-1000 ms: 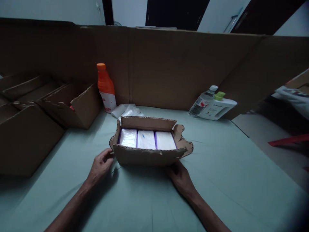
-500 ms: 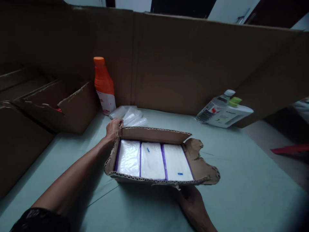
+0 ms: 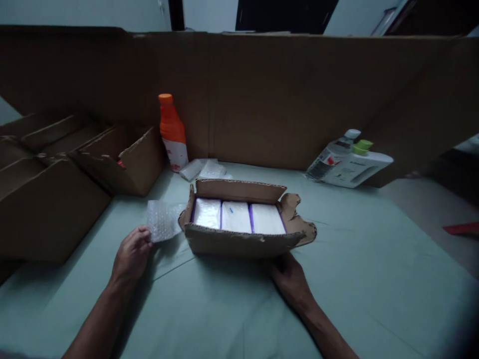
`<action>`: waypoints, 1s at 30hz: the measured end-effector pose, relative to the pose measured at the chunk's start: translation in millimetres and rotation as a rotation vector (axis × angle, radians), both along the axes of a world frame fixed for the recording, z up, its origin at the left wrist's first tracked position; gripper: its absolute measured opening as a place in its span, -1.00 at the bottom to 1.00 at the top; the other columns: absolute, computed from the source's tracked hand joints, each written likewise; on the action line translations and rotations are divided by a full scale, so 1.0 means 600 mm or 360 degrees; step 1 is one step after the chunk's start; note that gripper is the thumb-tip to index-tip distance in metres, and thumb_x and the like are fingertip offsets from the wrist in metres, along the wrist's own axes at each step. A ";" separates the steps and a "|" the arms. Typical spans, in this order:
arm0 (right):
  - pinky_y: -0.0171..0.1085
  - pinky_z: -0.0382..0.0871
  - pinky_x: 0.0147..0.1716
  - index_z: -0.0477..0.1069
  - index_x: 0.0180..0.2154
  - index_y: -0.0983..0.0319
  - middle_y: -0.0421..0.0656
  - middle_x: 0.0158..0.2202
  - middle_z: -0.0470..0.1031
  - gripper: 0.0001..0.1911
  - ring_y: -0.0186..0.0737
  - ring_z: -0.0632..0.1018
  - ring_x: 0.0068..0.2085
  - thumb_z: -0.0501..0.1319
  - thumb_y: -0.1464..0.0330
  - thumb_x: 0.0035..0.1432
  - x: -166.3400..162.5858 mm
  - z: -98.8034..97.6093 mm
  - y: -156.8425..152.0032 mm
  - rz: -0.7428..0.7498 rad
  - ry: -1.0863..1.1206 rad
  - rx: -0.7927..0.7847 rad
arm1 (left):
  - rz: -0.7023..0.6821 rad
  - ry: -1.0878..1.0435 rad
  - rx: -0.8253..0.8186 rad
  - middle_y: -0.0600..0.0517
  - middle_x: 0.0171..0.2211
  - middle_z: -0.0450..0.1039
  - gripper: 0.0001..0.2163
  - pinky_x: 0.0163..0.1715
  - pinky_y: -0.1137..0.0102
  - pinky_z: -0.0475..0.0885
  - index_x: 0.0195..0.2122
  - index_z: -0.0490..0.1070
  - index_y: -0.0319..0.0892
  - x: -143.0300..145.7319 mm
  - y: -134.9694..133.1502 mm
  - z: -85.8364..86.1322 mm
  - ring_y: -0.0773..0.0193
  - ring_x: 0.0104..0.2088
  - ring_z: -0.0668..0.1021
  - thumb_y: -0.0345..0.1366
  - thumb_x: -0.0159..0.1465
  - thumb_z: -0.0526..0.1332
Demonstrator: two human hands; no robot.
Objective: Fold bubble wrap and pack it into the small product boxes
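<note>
My left hand (image 3: 131, 253) is closed, its thumb and fingers pinching the near edge of a clear bubble wrap piece (image 3: 161, 222) left of the box. An open cardboard box (image 3: 228, 244) with torn flaps sits in the middle, slightly tilted. Inside it, three white packs with purple edges (image 3: 235, 217) lie side by side. My right hand (image 3: 290, 280) grips the box's lower front edge from underneath, its fingertips hidden below the cardboard. More bubble wrap (image 3: 212, 169) lies behind the box.
Several cardboard compartments (image 3: 138, 167) stand on the left. An orange bottle (image 3: 173, 132) is at the back left. A clear water bottle (image 3: 331, 157) and a white bottle with a green cap (image 3: 357, 170) lean at the back right. A tall cardboard wall (image 3: 262, 99) closes off the back.
My left hand has come away from the box's back left corner towards me, drawing out a bubble wrap piece. The box looks lower and less tilted. My right hand stays under its front edge.
</note>
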State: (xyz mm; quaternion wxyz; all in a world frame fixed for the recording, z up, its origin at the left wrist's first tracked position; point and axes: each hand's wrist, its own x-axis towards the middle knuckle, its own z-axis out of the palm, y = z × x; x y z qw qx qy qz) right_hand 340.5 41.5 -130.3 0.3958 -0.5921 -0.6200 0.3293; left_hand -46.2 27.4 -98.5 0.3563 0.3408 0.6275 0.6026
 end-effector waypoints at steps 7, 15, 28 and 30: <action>-0.05 0.55 -0.15 0.50 -0.08 0.27 0.03 -0.15 0.66 -0.54 0.08 0.66 -0.15 0.22 0.12 0.05 0.015 0.035 0.005 0.0184 -0.0238 -0.0119 | -0.0011 -0.1075 -0.0048 0.00 -0.45 0.49 -0.85 -0.40 0.43 0.49 -0.47 0.53 -0.24 0.021 -0.145 0.006 0.31 -0.45 0.49 -0.33 -0.10 0.32; -0.06 0.53 -0.07 0.50 0.09 0.17 0.02 0.04 0.59 -0.54 0.03 0.60 0.01 0.21 0.12 0.23 -0.016 0.129 -0.102 0.0564 -0.0532 -0.0076 | -0.0440 -0.1342 -0.0061 0.01 -0.57 0.45 -0.83 -0.41 0.29 0.51 -0.51 0.54 -0.24 0.024 -0.197 0.043 0.23 -0.51 0.48 -0.28 -0.14 0.38; -0.25 0.41 -0.16 0.46 0.04 0.26 -0.11 -0.18 0.55 -0.57 -0.19 0.53 -0.20 0.28 0.19 0.19 -0.200 0.029 -0.147 0.0774 0.0512 -0.0546 | 0.0124 -0.0471 -0.0153 -0.04 -0.19 0.57 -0.67 -0.25 0.38 0.46 -0.21 0.51 -0.18 0.025 -0.194 0.001 0.18 -0.19 0.58 -0.12 0.06 0.39; -0.25 0.41 -0.16 0.37 0.16 0.24 -0.11 -0.16 0.54 -0.47 -0.20 0.52 -0.21 0.28 0.24 0.18 -0.199 0.021 -0.150 0.0666 0.0461 -0.0497 | 0.0197 -0.0024 -0.0118 -0.06 -0.09 0.56 -0.71 -0.16 0.32 0.47 -0.14 0.50 -0.15 0.029 -0.209 -0.003 0.12 -0.07 0.57 -0.11 0.18 0.31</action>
